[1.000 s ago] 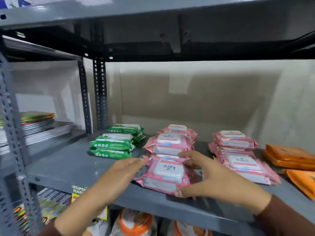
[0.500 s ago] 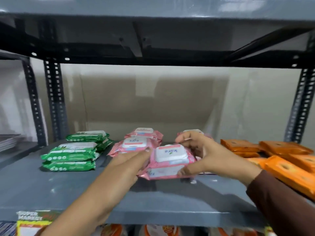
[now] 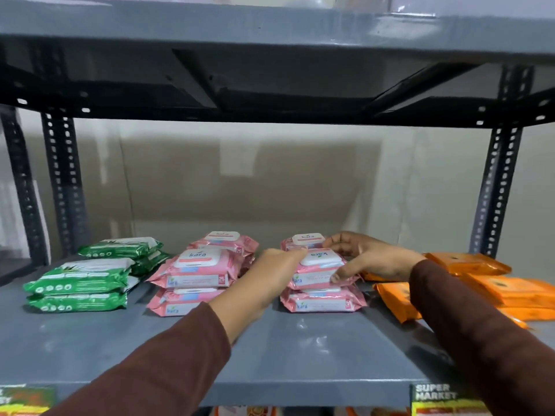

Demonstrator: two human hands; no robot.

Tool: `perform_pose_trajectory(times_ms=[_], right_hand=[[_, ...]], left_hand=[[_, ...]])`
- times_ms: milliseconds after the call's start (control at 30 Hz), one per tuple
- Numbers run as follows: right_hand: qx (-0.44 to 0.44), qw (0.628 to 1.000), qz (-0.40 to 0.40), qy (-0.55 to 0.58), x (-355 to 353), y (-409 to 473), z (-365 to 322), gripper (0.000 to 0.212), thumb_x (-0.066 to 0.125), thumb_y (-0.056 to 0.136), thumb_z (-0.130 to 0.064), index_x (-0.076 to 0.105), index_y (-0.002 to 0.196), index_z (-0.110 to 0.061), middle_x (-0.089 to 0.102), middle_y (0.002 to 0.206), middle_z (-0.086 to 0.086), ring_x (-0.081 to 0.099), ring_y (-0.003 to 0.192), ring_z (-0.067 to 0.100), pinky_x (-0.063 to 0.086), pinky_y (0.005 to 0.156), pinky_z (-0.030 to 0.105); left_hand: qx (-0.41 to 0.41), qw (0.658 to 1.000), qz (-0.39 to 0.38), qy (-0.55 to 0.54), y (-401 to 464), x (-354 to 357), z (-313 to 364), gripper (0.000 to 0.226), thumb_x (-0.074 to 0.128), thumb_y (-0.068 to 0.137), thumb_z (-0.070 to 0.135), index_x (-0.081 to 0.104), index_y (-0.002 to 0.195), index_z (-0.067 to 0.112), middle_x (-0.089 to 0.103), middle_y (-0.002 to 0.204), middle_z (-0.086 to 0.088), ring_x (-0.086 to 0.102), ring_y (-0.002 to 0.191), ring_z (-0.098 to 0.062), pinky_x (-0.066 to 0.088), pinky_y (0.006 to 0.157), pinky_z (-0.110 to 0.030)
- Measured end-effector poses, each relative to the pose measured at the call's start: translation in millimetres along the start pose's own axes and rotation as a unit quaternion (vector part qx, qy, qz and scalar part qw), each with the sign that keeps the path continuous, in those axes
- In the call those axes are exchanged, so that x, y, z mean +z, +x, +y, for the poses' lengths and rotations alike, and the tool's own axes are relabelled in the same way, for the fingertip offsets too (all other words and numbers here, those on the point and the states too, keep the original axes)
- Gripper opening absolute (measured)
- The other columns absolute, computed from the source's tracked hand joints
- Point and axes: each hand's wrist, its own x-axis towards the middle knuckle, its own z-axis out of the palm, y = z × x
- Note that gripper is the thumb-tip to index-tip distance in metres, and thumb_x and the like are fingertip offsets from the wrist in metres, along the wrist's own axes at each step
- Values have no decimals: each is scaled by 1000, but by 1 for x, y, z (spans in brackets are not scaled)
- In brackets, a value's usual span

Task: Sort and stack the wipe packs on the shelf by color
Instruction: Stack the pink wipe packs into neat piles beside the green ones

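Pink wipe pack (image 3: 319, 270) sits atop another pink pack (image 3: 322, 300) on the grey shelf (image 3: 300, 349), gripped at its ends by left hand (image 3: 271, 273) and right hand (image 3: 369, 259), between green packs (image 3: 81, 279) and orange packs (image 3: 480, 283).

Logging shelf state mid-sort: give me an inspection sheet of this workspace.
Surface: grey metal shelf, front bare.
Job's things: green packs stacked left; pink packs centre-left; top pink pack on the second pink stack; orange packs loosely piled right.
Clutter: nothing seen.
Grippers: left hand and right hand on the top pink pack's sides.
Cables: nothing seen.
Surroundings: shelf above, perforated uprights, supermarket label.
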Motion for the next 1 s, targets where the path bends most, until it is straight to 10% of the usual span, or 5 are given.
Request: perform_pose_trajectory(times_ms=[233,400,533,833,1000], right_hand=[[16,999,-18,-31,0,-5,2,67,82,75,4,52,132,-14,70,125,8,68,114,23,53,95,33],[36,980,103,-169,17,-30,-14,86,92,61,-38,45,132,-27,67,115,-3,70,98,17,57,85,32],[72,927,226,-291,41,-55,-28,82,63,72,-76,41,134,-28,64,113,-1,65,102,24,54,88,39],[87,976,199,7,47,-70,-46,42,42,98,-57,44,113,-19,78,84,17,76,70,35,60,68,40],[5,962,274,14,28,-61,-22,19,59,98,-28,60,108,-11,74,81,10,68,67,22,53,67,35]], left_hand=[[4,1000,-4,19,-2,1,-5,35,61,81,37,75,97,10,78,92,-5,74,88,-21,53,95,-40],[24,998,-1,65,-17,-2,-10,26,58,92,24,62,68,13,63,47,13,57,40,2,42,42,-10],[83,984,-19,157,-36,7,-11,10,62,80,38,71,82,43,74,93,18,69,95,-7,51,93,-28],[175,927,-10,332,-52,25,13,33,73,66,62,51,89,73,64,82,39,59,83,14,46,74,-12],[110,929,21,353,-22,12,8,37,75,64,45,69,98,32,72,85,15,66,76,-3,46,58,-13]])
